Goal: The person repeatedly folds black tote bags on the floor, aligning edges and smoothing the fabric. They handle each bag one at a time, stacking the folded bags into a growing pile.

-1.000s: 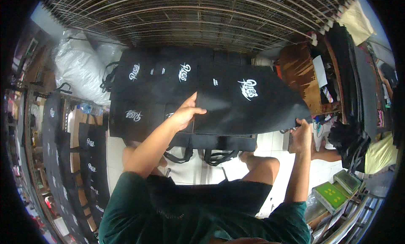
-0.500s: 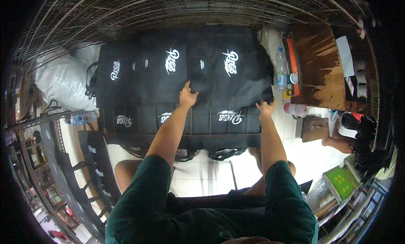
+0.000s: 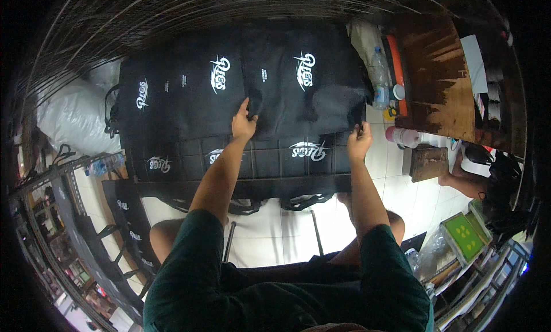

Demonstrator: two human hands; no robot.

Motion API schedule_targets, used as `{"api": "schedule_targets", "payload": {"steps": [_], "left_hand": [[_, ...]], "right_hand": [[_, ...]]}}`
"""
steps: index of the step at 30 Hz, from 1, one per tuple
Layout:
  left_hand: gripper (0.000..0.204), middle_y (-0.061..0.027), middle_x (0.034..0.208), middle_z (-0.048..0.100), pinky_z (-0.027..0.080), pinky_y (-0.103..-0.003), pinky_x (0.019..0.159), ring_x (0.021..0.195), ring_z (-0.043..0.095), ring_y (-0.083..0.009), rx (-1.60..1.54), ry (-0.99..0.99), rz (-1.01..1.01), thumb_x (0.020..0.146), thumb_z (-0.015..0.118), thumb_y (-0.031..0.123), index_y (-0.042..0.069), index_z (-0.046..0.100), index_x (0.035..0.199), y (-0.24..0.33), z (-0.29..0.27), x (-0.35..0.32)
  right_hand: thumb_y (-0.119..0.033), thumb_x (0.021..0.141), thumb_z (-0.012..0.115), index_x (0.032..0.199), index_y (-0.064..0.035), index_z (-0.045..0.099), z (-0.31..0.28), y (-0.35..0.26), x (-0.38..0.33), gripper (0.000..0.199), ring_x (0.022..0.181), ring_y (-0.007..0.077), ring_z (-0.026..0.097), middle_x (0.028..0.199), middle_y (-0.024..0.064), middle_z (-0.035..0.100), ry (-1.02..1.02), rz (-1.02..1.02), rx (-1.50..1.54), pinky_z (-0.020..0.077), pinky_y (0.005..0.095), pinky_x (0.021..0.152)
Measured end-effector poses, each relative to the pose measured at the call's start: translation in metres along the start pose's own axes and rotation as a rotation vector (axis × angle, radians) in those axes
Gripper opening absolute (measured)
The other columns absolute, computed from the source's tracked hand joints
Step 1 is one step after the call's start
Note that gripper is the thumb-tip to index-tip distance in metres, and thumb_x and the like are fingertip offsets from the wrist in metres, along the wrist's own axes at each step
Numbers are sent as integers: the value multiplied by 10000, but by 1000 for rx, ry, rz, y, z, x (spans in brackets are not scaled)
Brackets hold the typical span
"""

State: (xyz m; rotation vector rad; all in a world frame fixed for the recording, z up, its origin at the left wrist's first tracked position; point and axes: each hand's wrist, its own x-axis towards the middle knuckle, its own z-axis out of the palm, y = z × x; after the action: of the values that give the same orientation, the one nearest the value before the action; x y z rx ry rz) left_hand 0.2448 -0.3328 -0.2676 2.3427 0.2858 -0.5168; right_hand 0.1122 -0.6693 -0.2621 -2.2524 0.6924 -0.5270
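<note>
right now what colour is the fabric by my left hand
The fabric is black, with white print; head view shows best.

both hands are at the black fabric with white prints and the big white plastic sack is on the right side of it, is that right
Not quite: the head view shows the white plastic sack to the left of the black fabric. The left hand and right hand are indeed both at the fabric.
</note>
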Motion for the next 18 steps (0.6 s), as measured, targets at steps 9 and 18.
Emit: {"api": "schedule_targets", "payload": {"steps": [9, 18], "left_hand": [[706, -170, 1077, 633, 474, -404, 875, 989, 613, -331, 12, 71, 86, 748, 725, 127, 174, 407, 1376, 0, 6, 3], [714, -107, 914, 645, 495, -359, 775, 789, 642, -234, -7, 68, 91, 740, 750, 136, 144, 419, 1373, -8, 10, 11]], "right_hand": [[59, 721, 531, 1117, -63, 519, 33, 58, 2, 415, 655, 174, 588, 812, 103, 597, 129, 584, 144, 455, 306, 540], [23, 664, 538, 1186, -44, 518, 26, 34, 10, 527, 862, 296, 630, 936, 152, 642, 135, 430, 97, 477, 383, 810]]}}
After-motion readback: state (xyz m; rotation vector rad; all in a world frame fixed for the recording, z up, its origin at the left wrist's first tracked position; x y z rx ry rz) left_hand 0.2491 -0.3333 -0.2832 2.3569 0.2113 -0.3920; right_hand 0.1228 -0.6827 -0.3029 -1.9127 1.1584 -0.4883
